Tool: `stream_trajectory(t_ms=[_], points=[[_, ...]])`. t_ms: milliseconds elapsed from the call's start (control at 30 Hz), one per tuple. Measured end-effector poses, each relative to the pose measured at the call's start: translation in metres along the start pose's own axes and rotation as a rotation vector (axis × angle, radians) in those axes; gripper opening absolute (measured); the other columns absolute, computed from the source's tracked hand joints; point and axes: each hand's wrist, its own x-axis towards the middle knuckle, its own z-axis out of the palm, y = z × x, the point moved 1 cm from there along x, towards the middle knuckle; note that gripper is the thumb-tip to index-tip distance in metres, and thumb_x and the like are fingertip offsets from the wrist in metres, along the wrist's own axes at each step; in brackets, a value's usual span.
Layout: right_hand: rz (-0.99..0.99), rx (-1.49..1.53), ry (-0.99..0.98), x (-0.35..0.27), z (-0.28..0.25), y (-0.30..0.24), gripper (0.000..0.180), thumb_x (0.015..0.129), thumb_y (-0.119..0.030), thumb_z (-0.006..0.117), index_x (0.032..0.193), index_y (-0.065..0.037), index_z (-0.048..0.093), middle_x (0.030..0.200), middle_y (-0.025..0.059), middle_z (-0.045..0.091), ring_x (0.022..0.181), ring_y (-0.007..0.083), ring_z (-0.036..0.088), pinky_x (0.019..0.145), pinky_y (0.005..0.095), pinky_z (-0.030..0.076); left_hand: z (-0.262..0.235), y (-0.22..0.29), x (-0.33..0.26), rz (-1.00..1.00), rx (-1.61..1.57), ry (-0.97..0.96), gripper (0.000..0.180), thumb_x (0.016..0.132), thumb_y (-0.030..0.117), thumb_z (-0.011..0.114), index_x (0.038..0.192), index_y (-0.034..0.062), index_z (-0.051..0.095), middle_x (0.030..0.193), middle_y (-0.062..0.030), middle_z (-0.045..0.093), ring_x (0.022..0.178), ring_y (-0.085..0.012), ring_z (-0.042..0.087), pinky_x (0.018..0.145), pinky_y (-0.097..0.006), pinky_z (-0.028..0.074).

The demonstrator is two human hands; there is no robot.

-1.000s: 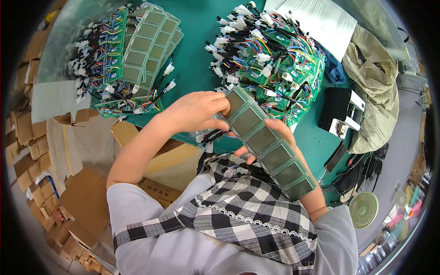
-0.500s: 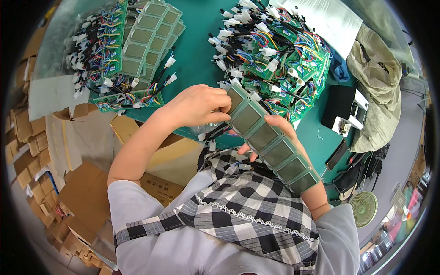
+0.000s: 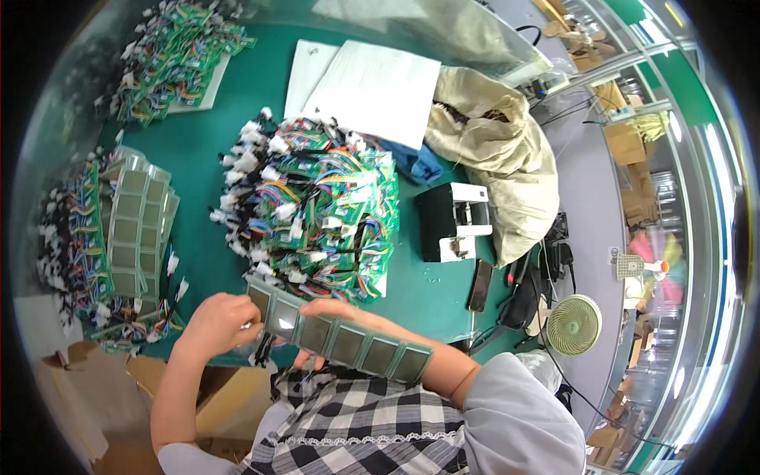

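Note:
A long green circuit board strip (image 3: pixel 332 342) with a row of square grey display panels lies tilted across the front of my apron. My right hand (image 3: pixel 348 310) holds it from beneath, the thumb along its far edge and fingertips showing at the near edge. My left hand (image 3: pixel 218 324) is closed in a pinch at the strip's left end; whatever lies between those fingertips is hidden. Dark wires with connectors (image 3: pixel 263 348) hang below that end. Just beyond the strip sits a large pile of green circuit boards (image 3: pixel 332 214) with coloured wires and white plugs.
Panel strips (image 3: pixel 131 226) are stacked at the left, with another wired board pile (image 3: pixel 170 67) behind. White sheets (image 3: pixel 380 87), a cloth sack (image 3: pixel 499 158), a black-and-white device (image 3: pixel 443 222), a phone (image 3: pixel 480 285) and a green fan (image 3: pixel 574 324) occupy the back and right. Cardboard boxes (image 3: pixel 95 396) stand lower left.
The view has turned and shows more of the table's far and right sides. The strip appears nearer to level in the picture. Both hands stay at it in much the same hold.

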Motion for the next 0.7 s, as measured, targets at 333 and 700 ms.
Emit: stream_trajectory(t_ms=[333,700], points=[[-0.038,-0.004,0.008,-0.015,0.004,-0.008,0.062,0.099,-0.043,0.046,0.140,0.003,0.048,0.129,0.0220,0.060,0.093,0.0380,0.071,0.064,0.0418,0.064,0.013,-0.007,0.002,-0.109,0.003,0.074,0.024,0.076,0.021,0.079,0.077,0.0076,0.060,0.073,-0.0065,0.058,0.070,-0.0286,0.062,0.065,-0.041,0.049],[-0.206,-0.163,0.062,-0.028,0.019,-0.011,0.060,0.097,-0.045,0.051,0.134,0.001,0.054,0.126,0.0200,0.063,0.096,0.0350,0.071,0.068,0.0400,0.063,0.014,-0.009,0.003,-0.134,-0.046,0.065,0.042,0.064,0.033,0.089,0.073,0.0080,0.056,0.072,-0.0048,0.057,0.065,-0.0244,0.059,0.059,-0.036,0.046]])
